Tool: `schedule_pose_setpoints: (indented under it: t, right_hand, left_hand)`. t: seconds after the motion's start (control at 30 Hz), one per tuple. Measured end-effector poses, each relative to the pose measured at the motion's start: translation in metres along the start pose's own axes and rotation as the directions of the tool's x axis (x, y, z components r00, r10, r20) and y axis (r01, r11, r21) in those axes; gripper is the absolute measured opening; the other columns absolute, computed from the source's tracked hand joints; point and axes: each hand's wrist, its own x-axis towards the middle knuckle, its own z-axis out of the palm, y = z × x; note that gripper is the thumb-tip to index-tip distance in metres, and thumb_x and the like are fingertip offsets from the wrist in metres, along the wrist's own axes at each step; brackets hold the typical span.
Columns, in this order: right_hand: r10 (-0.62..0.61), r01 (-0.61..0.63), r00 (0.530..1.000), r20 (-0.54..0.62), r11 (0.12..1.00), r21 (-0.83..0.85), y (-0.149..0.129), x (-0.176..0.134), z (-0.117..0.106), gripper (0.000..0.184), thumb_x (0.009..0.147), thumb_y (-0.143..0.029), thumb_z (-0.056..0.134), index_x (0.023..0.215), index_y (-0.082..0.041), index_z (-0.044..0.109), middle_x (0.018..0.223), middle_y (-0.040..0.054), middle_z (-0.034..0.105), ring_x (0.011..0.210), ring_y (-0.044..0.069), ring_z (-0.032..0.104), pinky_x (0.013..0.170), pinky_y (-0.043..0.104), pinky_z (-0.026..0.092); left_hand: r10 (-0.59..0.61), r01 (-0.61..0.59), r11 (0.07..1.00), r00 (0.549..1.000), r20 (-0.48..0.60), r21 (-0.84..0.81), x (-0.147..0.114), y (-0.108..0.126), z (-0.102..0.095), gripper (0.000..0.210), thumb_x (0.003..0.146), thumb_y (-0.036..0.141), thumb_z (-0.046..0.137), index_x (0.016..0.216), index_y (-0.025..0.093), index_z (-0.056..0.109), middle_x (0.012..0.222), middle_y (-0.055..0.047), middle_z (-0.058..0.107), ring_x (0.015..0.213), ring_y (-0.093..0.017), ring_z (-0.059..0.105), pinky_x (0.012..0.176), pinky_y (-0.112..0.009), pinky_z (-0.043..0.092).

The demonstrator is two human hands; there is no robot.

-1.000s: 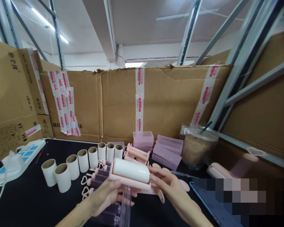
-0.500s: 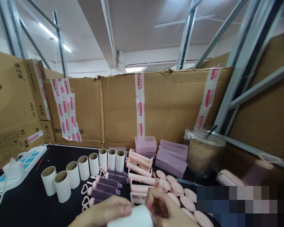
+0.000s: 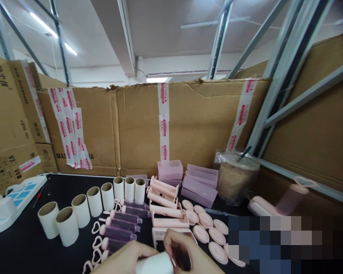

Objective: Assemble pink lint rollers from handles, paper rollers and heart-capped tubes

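Note:
A white paper roll [image 3: 155,264] lies on its side between my hands at the bottom edge of the view. My left hand [image 3: 125,255] is closed over its top and left side. With bent fingers, my right hand [image 3: 185,249] grips the roll's right end; its fingertips are partly hidden. Just beyond is a row of pink open-sided holders [image 3: 170,222]. Purple clear handles with pink heart-shaped loops [image 3: 118,231] lie to the left of the holders. Round pink caps [image 3: 217,236] are spread to the right.
Several white rolls [image 3: 67,228] stand upright at the left. Behind are purple boxes [image 3: 200,190] and a bagged drink cup [image 3: 236,182] by the cardboard wall [image 3: 137,125]. A power strip [image 3: 23,201] sits far left. An assembled pink roller [image 3: 291,199] stands at right, above a pixelated patch.
The view has shifted slightly, so the surroundings sit further left and a little higher. Both hands stay on the white roll, with my right fingers still at its right end.

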Motion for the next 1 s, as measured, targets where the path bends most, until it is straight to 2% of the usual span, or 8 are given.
schedule_pose_setpoints:
  t: [0.13,0.23,0.5,0.67,0.87,1.0]
  right_hand:
    - [-0.029,0.026,0.999,-0.043,0.998,-0.063,-0.003,-0.003,0.0,0.018,0.053,-0.008,0.046,0.065,-0.021,0.04,0.061,-0.0062,0.046,0.059,0.011,0.041,0.053,0.022,0.03]
    - [-0.024,0.02,0.999,-0.03,0.993,-0.12,-0.005,-0.003,-0.003,0.018,0.053,-0.008,0.046,0.065,-0.021,0.042,0.062,-0.0054,0.047,0.06,0.011,0.043,0.054,0.022,0.031]
    - [-0.018,0.009,0.999,-0.042,0.977,-0.214,-0.012,-0.006,-0.008,0.019,0.053,-0.009,0.048,0.067,-0.021,0.043,0.061,-0.0049,0.048,0.059,0.013,0.045,0.05,0.022,0.03]
    - [-0.02,0.007,0.999,-0.05,0.968,-0.252,-0.011,-0.007,-0.011,0.017,0.053,-0.01,0.051,0.065,-0.021,0.045,0.062,-0.0046,0.047,0.06,0.013,0.044,0.051,0.022,0.028]
    - [-0.032,0.023,0.999,-0.038,0.974,-0.226,-0.01,-0.004,-0.01,0.017,0.054,-0.009,0.05,0.064,-0.021,0.043,0.061,-0.0054,0.044,0.06,0.012,0.042,0.051,0.021,0.028]
    - [-0.067,0.054,0.997,-0.048,0.973,-0.224,-0.005,-0.002,-0.01,0.017,0.055,-0.007,0.048,0.064,-0.02,0.043,0.062,-0.0049,0.046,0.062,0.012,0.043,0.054,0.021,0.031]
  left_hand:
    - [0.016,-0.015,0.999,0.999,0.034,-0.051,0.005,0.007,0.0,0.058,0.063,0.047,0.068,0.113,0.019,0.059,0.106,-0.003,0.065,0.097,-0.025,0.056,0.083,-0.029,0.041]
    - [0.016,-0.01,0.996,0.998,0.061,-0.094,0.01,0.007,0.001,0.056,0.062,0.044,0.069,0.111,0.018,0.058,0.105,-0.004,0.065,0.096,-0.024,0.057,0.082,-0.029,0.042]
    - [-0.003,0.004,0.991,1.0,0.004,-0.135,0.012,0.018,0.002,0.051,0.059,0.03,0.075,0.107,0.018,0.061,0.11,-0.006,0.063,0.1,-0.026,0.056,0.087,-0.031,0.041]
    - [0.014,-0.014,1.0,0.999,-0.032,-0.017,0.013,0.017,0.003,0.053,0.057,0.031,0.076,0.107,0.022,0.061,0.107,-0.004,0.065,0.097,-0.025,0.057,0.086,-0.03,0.041]
    - [-0.057,0.065,0.992,0.995,-0.08,0.108,0.008,0.018,0.001,0.058,0.059,0.04,0.075,0.113,0.027,0.06,0.116,-0.004,0.062,0.104,-0.029,0.054,0.091,-0.034,0.038]
    - [0.0,0.004,0.996,0.999,-0.04,0.093,0.006,0.027,-0.001,0.05,0.065,0.042,0.069,0.112,0.025,0.062,0.105,-0.001,0.066,0.091,-0.025,0.058,0.079,-0.028,0.042]
